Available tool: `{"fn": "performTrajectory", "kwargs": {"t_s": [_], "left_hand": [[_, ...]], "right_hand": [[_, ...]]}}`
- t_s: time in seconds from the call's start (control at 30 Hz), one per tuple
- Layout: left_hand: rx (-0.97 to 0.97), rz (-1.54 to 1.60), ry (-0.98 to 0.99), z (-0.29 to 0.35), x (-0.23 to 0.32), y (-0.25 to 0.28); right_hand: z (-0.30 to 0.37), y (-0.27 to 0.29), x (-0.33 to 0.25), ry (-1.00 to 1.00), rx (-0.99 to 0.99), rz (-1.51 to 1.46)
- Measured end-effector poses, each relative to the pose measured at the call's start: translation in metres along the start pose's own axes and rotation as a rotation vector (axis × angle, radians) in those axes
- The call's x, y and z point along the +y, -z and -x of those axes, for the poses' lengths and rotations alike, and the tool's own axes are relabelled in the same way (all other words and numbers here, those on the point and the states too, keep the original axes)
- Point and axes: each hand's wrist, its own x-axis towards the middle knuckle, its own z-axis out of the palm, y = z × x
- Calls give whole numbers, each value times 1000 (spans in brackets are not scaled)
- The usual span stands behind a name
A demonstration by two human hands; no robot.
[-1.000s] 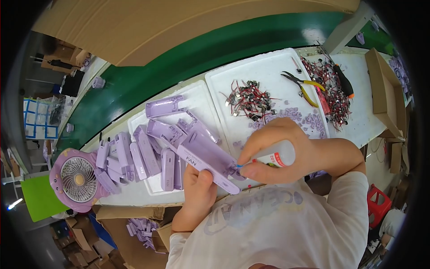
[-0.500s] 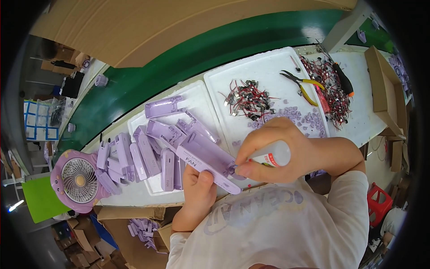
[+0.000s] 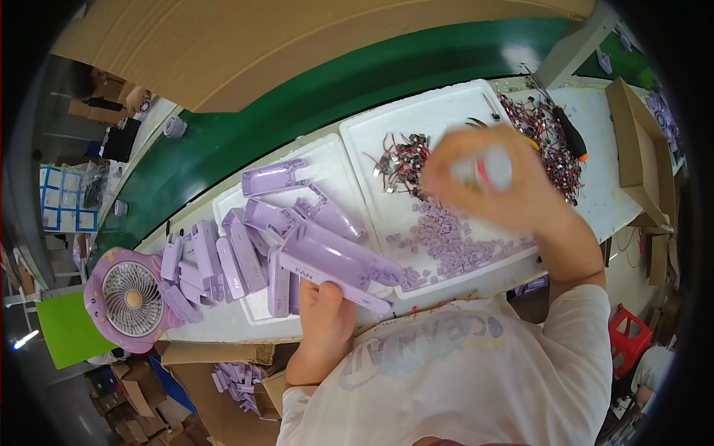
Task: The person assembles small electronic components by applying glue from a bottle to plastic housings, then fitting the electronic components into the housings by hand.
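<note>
My left hand point(image 3: 326, 321) grips a light purple fan housing shell point(image 3: 338, 259) by its near side, hollow face up and tilted. Over the right foam tray point(image 3: 454, 111), my right hand point(image 3: 520, 186) is closed round a small whitish bottle point(image 3: 497, 167) with a red label patch; both are smeared by motion. Beneath that hand lie many tiny purple plastic pieces point(image 3: 446, 241). A heap of small connectors with red and black wires point(image 3: 401, 160) sits just beside it. Pliers are almost wholly hidden behind the hand. More purple shells point(image 3: 271, 177) lie on the left foam tray point(image 3: 256, 312).
A purple round fan point(image 3: 134, 299) stands at the bench's left end. More wired connectors point(image 3: 554, 160) and a black-handled tool point(image 3: 569, 134) lie at right, near an open cardboard box point(image 3: 643, 149). A green conveyor belt point(image 3: 297, 97) runs behind. Below left, a carton point(image 3: 201, 379) holds purple parts.
My right hand has lifted the bottle away from the shell's end, up and to the right over the tray, now covering the pliers. The shell has shifted slightly left in my left hand.
</note>
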Motion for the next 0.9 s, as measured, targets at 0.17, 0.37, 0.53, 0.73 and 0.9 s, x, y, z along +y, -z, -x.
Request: {"fn": "performTrajectory", "kwargs": {"t_s": [0.17,0.37,0.53,0.73,0.9], "left_hand": [[-169,126,-8,-3,0,11],[-126,189,80,2,1,15],[-216,128,-43,-2,-5,18],[-321,330,-7,-6,-10,8],[-241,463,107,-3,-5,3]], "right_hand": [[-21,55,87,-22,226,852],[-11,61,111,-65,128,1199],[-23,6,85,181,22,688],[-37,-49,71,61,-190,758],[-55,-53,70,-181,-344,821]]}}
